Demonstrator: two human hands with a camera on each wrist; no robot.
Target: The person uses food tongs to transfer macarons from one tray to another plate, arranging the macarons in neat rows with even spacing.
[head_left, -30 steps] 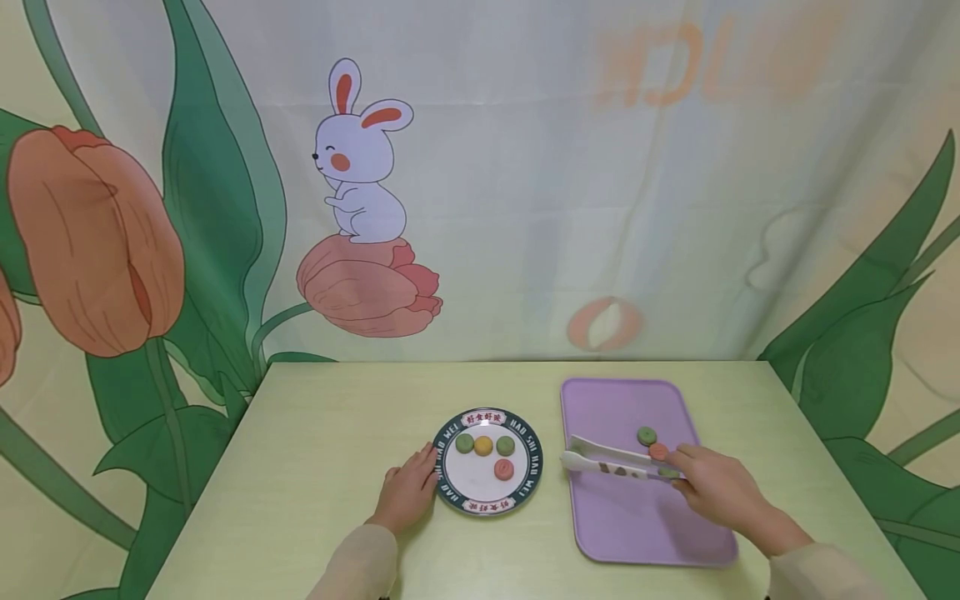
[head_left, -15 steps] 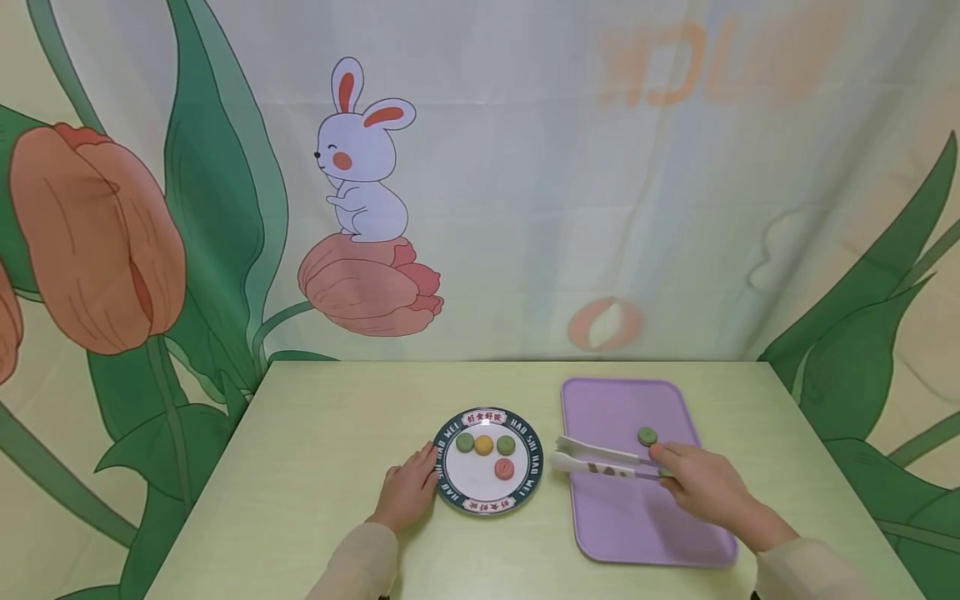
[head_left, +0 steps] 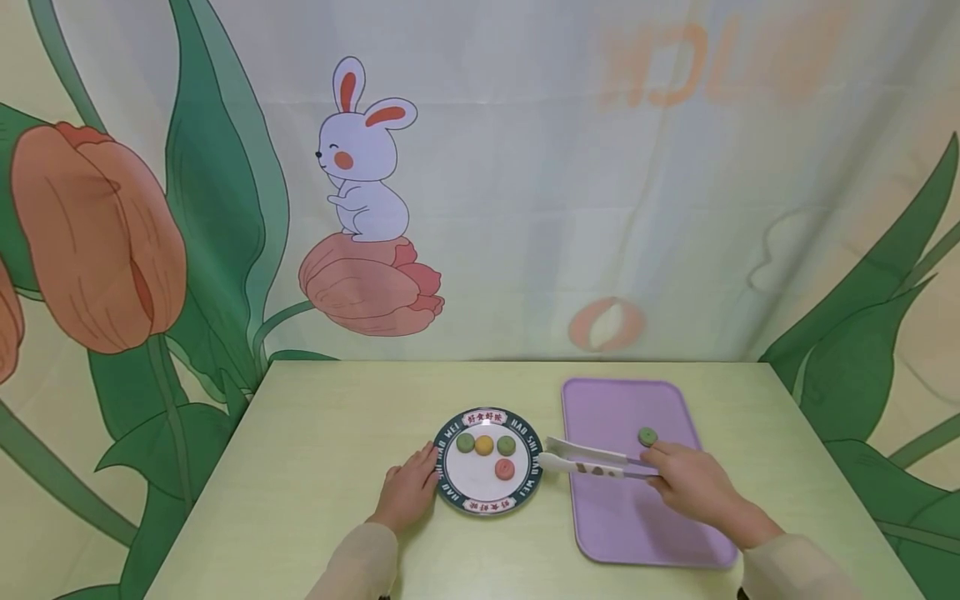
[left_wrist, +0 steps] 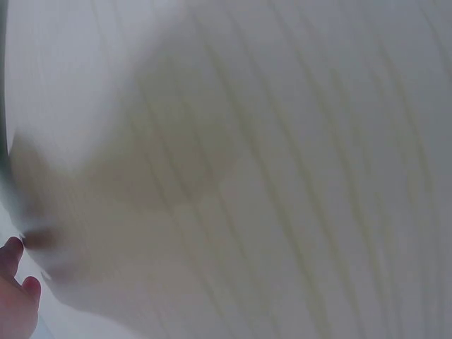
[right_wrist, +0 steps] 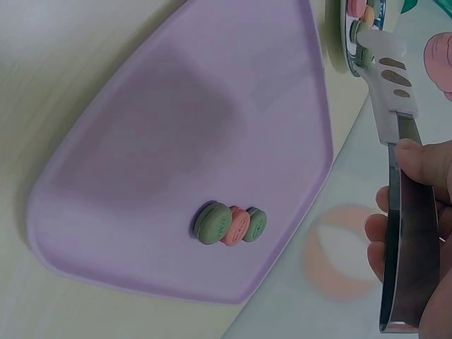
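Note:
My right hand (head_left: pixel 688 479) grips tongs (head_left: pixel 600 469) with metal arms and white tips, held out leftward over the lilac tray (head_left: pixel 637 529). The tips reach the right rim of a round plate (head_left: pixel 472 483) with a dark lettered border. On the plate sit a yellow macaron (head_left: pixel 484 445), a pink macaron (head_left: pixel 505 469) and two green ones. My left hand (head_left: pixel 408 490) touches the plate's left rim with its fingers extended. In the right wrist view, a pink macaron (right_wrist: pixel 236 226) stands between two green ones on the tray; in the head view my right hand hides part of this row.
The pale green table (head_left: pixel 300 483) runs back to a printed curtain (head_left: pixel 510 208) with tulips and a rabbit. In the left wrist view mostly pale, shadowed tabletop (left_wrist: pixel 247 176) fills the frame.
My right hand has moved left with the tongs, bringing their tips from the tray's left edge to the plate's right rim. My left hand and the plate have stayed in place.

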